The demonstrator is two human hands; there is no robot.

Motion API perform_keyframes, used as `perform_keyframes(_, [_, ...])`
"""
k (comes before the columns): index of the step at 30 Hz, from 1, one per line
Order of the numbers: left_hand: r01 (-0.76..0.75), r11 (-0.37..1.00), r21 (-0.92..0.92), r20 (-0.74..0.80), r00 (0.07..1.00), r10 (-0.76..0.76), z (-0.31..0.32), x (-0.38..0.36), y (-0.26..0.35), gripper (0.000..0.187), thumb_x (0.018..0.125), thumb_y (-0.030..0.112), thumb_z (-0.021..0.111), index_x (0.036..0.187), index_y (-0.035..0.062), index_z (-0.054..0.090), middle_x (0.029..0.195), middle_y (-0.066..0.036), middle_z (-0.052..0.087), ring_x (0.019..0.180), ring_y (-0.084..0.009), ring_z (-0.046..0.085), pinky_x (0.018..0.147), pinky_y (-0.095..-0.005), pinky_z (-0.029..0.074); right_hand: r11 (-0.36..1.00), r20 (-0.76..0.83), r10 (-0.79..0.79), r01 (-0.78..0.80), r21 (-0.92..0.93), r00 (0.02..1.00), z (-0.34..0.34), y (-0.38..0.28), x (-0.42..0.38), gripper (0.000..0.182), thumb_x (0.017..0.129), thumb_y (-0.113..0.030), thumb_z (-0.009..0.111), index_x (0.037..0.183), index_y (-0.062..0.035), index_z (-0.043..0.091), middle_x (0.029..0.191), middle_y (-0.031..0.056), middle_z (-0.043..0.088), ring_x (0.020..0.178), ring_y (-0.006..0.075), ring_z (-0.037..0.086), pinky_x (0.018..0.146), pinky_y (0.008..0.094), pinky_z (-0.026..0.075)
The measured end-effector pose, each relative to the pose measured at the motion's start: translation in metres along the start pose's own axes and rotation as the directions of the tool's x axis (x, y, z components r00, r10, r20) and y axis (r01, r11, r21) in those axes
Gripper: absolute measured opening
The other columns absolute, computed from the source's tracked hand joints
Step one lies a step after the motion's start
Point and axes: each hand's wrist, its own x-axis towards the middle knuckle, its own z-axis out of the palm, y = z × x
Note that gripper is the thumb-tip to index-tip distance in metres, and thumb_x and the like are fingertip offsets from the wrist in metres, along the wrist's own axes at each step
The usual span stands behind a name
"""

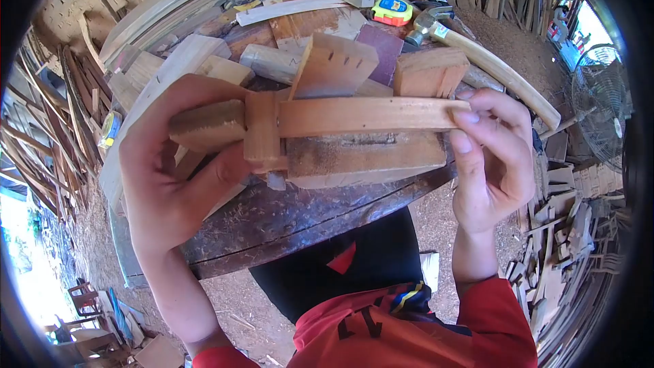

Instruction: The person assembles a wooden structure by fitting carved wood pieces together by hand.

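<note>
A wooden toy dagger (368,116) lies level across the middle of the head view, with a short thick grip, an upright crossguard and a long flat blade. My left hand (160,170) is closed around the grip end, its thumb against the lower part of the crossguard. At the other end, my right hand (501,157) pinches the blade's tip between thumb and fingers. Just below the blade is a thick wooden block (368,162). Behind it stand a slanted block (335,65) with small dark slots and another squared block (430,71).
A dark, worn workbench (272,225) carries wood offcuts. At its back are a yellow tape measure (392,11) and a hammer (490,61) with a long wooden handle. A standing fan (599,88) is at right, and scrap wood (572,232) is piled on the floor.
</note>
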Motion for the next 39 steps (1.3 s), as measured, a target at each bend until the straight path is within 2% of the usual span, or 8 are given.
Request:
perform_keyframes(2, [-0.037, 0.999, -0.018, -0.032, 0.999, 0.037, 0.004, 0.001, 0.001, 0.039, 0.08, 0.005, 0.08, 0.116, -0.0015, 0.064, 0.105, -0.006, 0.068, 0.097, -0.0142, 0.064, 0.086, -0.0282, 0.05, 1.0, -0.004, 0.0, 0.0, -0.019, 1.0, 0.0, -0.003, 0.004, 0.024, 0.079, 0.0, 0.078, 0.102, -0.0024, 0.074, 0.103, 0.0155, 0.07, 0.092, 0.0227, 0.066, 0.079, 0.031, 0.053])
perform_keyframes(5, [0.114, 0.993, -0.033, -0.022, 0.993, -0.115, 0.003, -0.001, 0.005, 0.051, 0.079, 0.011, 0.08, 0.123, -0.0039, 0.06, 0.12, -0.01, 0.064, 0.108, -0.0179, 0.063, 0.095, -0.0333, 0.05, 0.995, 0.069, -0.059, 0.064, -0.071, 0.996, -0.006, -0.003, 0.009, 0.026, 0.082, 0.001, 0.074, 0.108, 0.0015, 0.07, 0.106, 0.0172, 0.069, 0.098, 0.025, 0.065, 0.087, 0.0338, 0.051])
perform_keyframes(8, [0.12, 0.981, -0.153, -0.028, 0.992, -0.126, 0.001, -0.003, 0.006, 0.046, 0.084, 0.009, 0.076, 0.125, -0.0034, 0.059, 0.118, -0.01, 0.064, 0.105, -0.0162, 0.063, 0.092, -0.0313, 0.051, 0.992, 0.142, -0.086, 0.097, -0.077, 0.986, -0.012, -0.008, 0.013, 0.025, 0.09, -0.001, 0.068, 0.114, 0.0029, 0.065, 0.113, 0.0194, 0.065, 0.106, 0.0255, 0.062, 0.097, 0.0362, 0.047])
perform_keyframes(14, [0.008, 0.986, -0.168, -0.081, 0.997, -0.022, -0.003, -0.001, 0.008, 0.04, 0.085, -0.003, 0.074, 0.122, -0.0041, 0.059, 0.108, -0.011, 0.068, 0.097, -0.0168, 0.067, 0.08, -0.0295, 0.059, 0.985, 0.124, -0.149, 0.158, -0.066, 0.981, -0.009, -0.013, 0.03, 0.022, 0.087, 0.002, 0.07, 0.109, 0.0032, 0.066, 0.11, 0.018, 0.066, 0.105, 0.0247, 0.063, 0.095, 0.0342, 0.048])
perform_keyframes(21, [0.086, 0.972, -0.218, -0.015, 0.996, -0.091, -0.002, -0.001, 0.007, 0.038, 0.086, -0.003, 0.074, 0.121, -0.0024, 0.06, 0.107, -0.006, 0.068, 0.097, -0.0129, 0.066, 0.084, -0.0283, 0.056, 0.991, 0.164, -0.057, 0.076, -0.112, 0.985, -0.012, -0.017, 0.02, 0.022, 0.086, 0.005, 0.071, 0.107, 0.0022, 0.068, 0.109, 0.016, 0.067, 0.104, 0.0246, 0.064, 0.093, 0.0337, 0.049])
perform_keyframes(26, [0.034, 0.983, -0.18, 0.014, 0.999, -0.032, 0.002, 0.002, -0.001, 0.036, 0.088, -0.001, 0.074, 0.122, -0.0012, 0.061, 0.107, -0.005, 0.068, 0.097, -0.0114, 0.065, 0.083, -0.028, 0.055, 0.99, 0.058, -0.008, 0.016, -0.141, 0.998, -0.006, -0.018, 0.015, 0.022, 0.078, -0.005, 0.08, 0.1, -0.0068, 0.076, 0.1, 0.0076, 0.072, 0.095, 0.0209, 0.067, 0.085, 0.0313, 0.046])
perform_keyframes(29, [0.056, 0.978, -0.201, 0.057, 0.997, -0.045, -0.001, 0.002, 0.0, 0.037, 0.089, -0.005, 0.068, 0.124, -0.0032, 0.057, 0.111, -0.009, 0.066, 0.101, -0.015, 0.065, 0.086, -0.0309, 0.055, 0.987, 0.07, 0.003, 0.008, -0.16, 0.998, -0.007, -0.019, 0.013, 0.021, 0.079, -0.005, 0.079, 0.099, -0.0069, 0.076, 0.1, 0.0077, 0.072, 0.095, 0.0212, 0.067, 0.086, 0.0318, 0.045])
perform_keyframes(39, [0.056, 0.977, -0.207, 0.062, 0.997, -0.044, -0.001, -0.002, 0.002, 0.038, 0.092, 0.004, 0.07, 0.127, -0.0021, 0.056, 0.104, -0.008, 0.068, 0.095, -0.0144, 0.064, 0.086, -0.0301, 0.051, 0.986, 0.079, 0.041, -0.028, -0.163, 0.996, -0.005, -0.022, 0.011, 0.016, 0.081, -0.005, 0.079, 0.096, -0.0064, 0.074, 0.099, 0.0078, 0.072, 0.094, 0.02, 0.067, 0.086, 0.0314, 0.044])
